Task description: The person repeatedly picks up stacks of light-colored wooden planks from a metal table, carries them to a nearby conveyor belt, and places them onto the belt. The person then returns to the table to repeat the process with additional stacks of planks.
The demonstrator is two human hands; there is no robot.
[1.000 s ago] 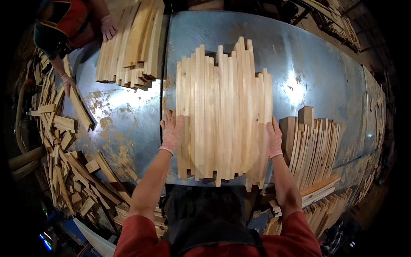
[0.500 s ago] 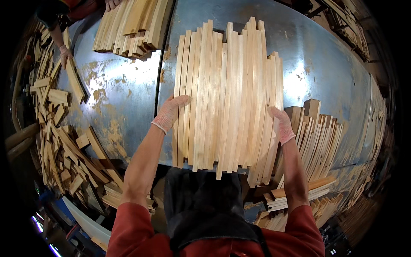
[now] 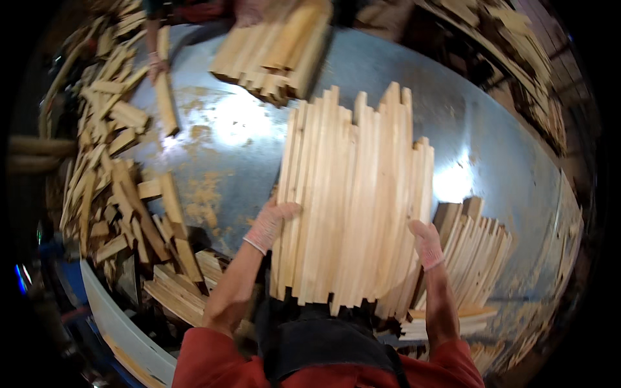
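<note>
A wide row of pale wooden strips point(image 3: 349, 207), side by side with uneven ends, lies between my hands over the near part of the metal table. My left hand point(image 3: 270, 223), in a light knit glove, grips the row's left side with the thumb on top. On the opposite side my right hand point(image 3: 428, 244), gloved the same way, presses the outer strip, thumb uppermost. Both hands' fingers are mostly hidden below the wood. The row's near ends reach over my black apron point(image 3: 323, 346).
A metal table point(image 3: 259, 145) with sawdust patches spreads around. Right of me stand more strips point(image 3: 472, 255). Offcuts point(image 3: 123, 194) are heaped at left. Beyond, a co-worker's hand point(image 3: 157, 64) is at a loose board point(image 3: 166, 107), near a stack of boards point(image 3: 272, 48).
The view has shifted and turned, so the table and piles sit lower and farther right. Both my hands keep hold of the row, which appears nearer to me relative to the far stack.
</note>
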